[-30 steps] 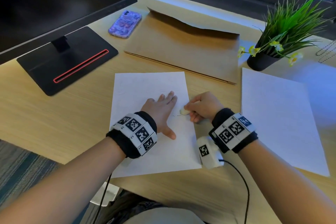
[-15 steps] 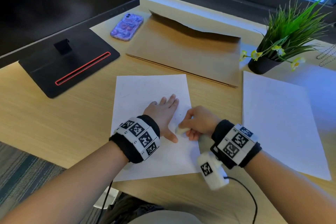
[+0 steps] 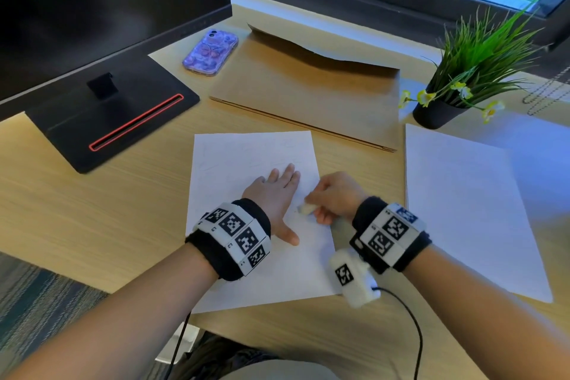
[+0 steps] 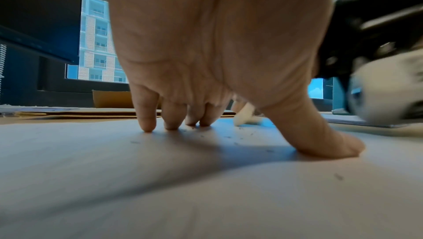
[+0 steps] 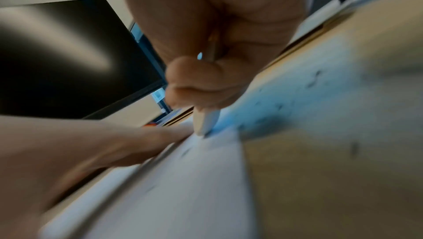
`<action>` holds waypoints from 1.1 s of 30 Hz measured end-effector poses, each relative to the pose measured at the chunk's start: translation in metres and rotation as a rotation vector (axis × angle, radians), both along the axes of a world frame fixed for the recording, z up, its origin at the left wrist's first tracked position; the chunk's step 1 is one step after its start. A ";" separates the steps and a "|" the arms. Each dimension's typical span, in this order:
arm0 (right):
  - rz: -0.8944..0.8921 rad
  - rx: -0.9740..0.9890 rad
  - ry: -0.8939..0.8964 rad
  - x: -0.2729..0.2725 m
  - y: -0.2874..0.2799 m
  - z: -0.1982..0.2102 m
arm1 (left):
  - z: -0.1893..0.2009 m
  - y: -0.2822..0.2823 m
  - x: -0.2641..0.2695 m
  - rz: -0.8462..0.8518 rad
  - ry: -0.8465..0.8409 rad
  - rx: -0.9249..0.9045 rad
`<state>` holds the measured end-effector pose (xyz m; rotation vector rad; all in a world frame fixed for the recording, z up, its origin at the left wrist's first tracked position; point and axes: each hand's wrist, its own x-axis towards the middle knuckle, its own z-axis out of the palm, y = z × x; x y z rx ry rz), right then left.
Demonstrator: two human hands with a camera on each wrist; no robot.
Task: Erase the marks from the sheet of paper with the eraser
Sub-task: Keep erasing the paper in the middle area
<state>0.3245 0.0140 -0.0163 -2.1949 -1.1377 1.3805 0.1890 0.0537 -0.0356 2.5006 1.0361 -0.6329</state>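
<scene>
Overhead, two hands work on a sheet of paper (image 3: 234,163) on a bench (image 3: 92,219).
Left hand (image 3: 273,194) lies flat, fingers straight, pressing the sheet down; just right of it, right hand (image 3: 334,194) curls around a white eraser (image 3: 306,209), its tip touching the paper.

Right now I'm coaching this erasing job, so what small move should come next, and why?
Probably another short rubbing stroke right there. The right hand pinches the eraser with its tip on the sheet of paper, the left hand presses the sheet flat beside it, and crumbs lie around the spot, so erasing looks unfinished.
</scene>
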 end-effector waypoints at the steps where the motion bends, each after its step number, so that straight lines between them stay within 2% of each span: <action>1: -0.056 0.039 -0.051 0.007 0.007 0.001 | 0.000 0.000 0.000 -0.002 0.003 0.000; 3: -0.153 0.106 -0.089 0.014 0.015 0.003 | 0.000 0.000 -0.001 -0.002 0.007 0.002; 4: -0.140 0.105 -0.080 0.010 0.013 0.003 | 0.000 -0.001 -0.001 -0.001 0.006 0.003; 7: 0.049 -0.006 0.052 -0.013 -0.008 -0.001 | 0.001 0.000 0.000 -0.005 0.002 0.001; 9: 0.077 -0.045 0.094 -0.013 -0.008 -0.002 | 0.002 0.000 0.000 -0.009 0.004 0.008; 14: -0.198 0.073 0.018 0.009 0.020 0.001 | 0.001 -0.001 -0.001 -0.017 0.027 0.048; 15: -0.179 0.080 0.020 0.006 0.017 0.001 | 0.001 -0.001 -0.001 -0.014 0.028 0.047; 18: 0.022 -0.021 0.057 -0.014 -0.003 -0.003 | 0.001 0.000 -0.001 -0.013 0.027 0.043; 20: 0.043 -0.063 0.097 -0.013 -0.004 -0.004 | 0.002 0.000 -0.001 -0.016 0.026 0.042; 25: -0.232 0.061 0.034 0.005 0.022 0.000 | 0.002 -0.001 -0.001 -0.010 0.021 0.042; 26: -0.222 0.069 0.042 0.002 0.019 0.000 | 0.001 -0.001 -0.001 -0.008 0.022 0.040; 30: 0.032 -0.052 0.112 -0.019 -0.007 -0.003 | 0.002 -0.001 -0.001 -0.013 0.021 0.045; 33: -0.025 -0.009 0.075 -0.011 0.002 -0.006 | 0.003 -0.001 -0.001 -0.014 0.020 0.040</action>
